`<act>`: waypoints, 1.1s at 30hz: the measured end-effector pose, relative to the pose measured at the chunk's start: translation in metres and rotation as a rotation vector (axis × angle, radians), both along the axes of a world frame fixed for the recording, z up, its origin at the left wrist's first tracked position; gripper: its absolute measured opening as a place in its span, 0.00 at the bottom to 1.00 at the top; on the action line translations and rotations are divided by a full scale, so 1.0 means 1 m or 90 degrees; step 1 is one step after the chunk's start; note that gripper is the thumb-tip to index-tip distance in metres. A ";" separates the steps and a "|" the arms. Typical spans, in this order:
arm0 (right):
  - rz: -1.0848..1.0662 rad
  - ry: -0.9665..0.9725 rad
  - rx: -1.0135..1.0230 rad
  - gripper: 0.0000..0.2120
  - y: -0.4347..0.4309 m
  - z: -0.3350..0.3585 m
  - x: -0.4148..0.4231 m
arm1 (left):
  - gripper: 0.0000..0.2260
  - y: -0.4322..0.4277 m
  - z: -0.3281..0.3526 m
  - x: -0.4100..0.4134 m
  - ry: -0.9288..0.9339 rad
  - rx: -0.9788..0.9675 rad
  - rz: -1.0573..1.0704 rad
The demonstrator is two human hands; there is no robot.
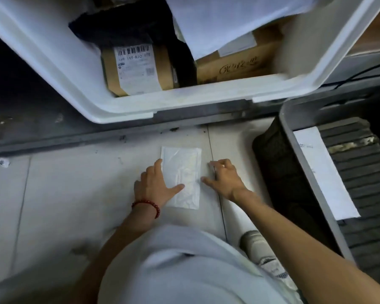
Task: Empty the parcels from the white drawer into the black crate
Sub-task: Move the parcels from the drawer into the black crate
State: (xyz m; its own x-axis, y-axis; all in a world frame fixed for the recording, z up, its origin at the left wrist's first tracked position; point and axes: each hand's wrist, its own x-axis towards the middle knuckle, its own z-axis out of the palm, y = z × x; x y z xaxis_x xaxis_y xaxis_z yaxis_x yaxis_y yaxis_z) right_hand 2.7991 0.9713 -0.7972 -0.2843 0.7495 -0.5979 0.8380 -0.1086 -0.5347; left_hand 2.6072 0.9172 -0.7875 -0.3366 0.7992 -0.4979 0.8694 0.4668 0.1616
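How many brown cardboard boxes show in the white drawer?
2. Barcode-labelled brown cardboard box, front left of the white plastic drawer; script-printed brown cardboard box, front right, partly under a white bag. More may be hidden.

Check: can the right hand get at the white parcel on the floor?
Likely yes. The right hand sits just beside the parcel, nothing between them; the left hand only rests on its opposite edge.
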 end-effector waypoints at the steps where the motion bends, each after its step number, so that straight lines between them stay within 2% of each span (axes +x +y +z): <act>1: -0.001 0.004 -0.017 0.31 0.000 -0.005 -0.006 | 0.47 -0.001 -0.007 0.003 -0.034 -0.001 0.033; 4: -0.019 0.007 -0.019 0.31 0.003 -0.018 -0.017 | 0.50 -0.003 -0.030 0.009 -0.120 0.027 0.133; 6: -0.031 0.011 -0.010 0.31 0.007 -0.022 -0.018 | 0.43 -0.002 -0.040 0.010 -0.154 0.047 0.186; 8: -0.040 0.024 -0.014 0.30 0.011 -0.023 -0.016 | 0.33 0.000 -0.042 0.012 -0.191 0.065 0.226; 10: -0.106 0.096 -0.038 0.27 0.014 -0.021 -0.011 | 0.26 0.001 -0.036 0.011 -0.256 0.097 0.255; 13: -0.254 0.261 -0.103 0.22 0.016 -0.007 -0.004 | 0.22 0.003 -0.017 0.004 -0.360 0.128 0.261; 18: -0.329 0.375 -0.030 0.21 0.016 0.031 0.000 | 0.20 0.009 0.027 -0.009 -0.453 0.148 0.212; 23: -0.248 0.446 0.048 0.07 0.017 0.093 0.004 | 0.16 0.009 0.081 -0.015 -0.461 0.193 0.137; 29: -0.132 0.418 0.103 0.10 0.004 0.163 0.014 | 0.17 -0.012 0.148 -0.028 -0.462 0.248 0.086; 33: -0.139 0.451 0.160 0.08 -0.011 0.197 0.019 | 0.15 -0.023 0.182 -0.032 -0.427 0.327 0.050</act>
State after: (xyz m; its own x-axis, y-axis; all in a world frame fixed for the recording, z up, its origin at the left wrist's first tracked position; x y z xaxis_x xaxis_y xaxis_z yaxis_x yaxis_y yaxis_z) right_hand 2.8178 0.9598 -0.6004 -0.3655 0.9212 -0.1337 0.2616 -0.0362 -0.9645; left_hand 2.5752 0.8946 -0.6058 -0.1633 0.9675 -0.1933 0.4815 0.2492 0.8403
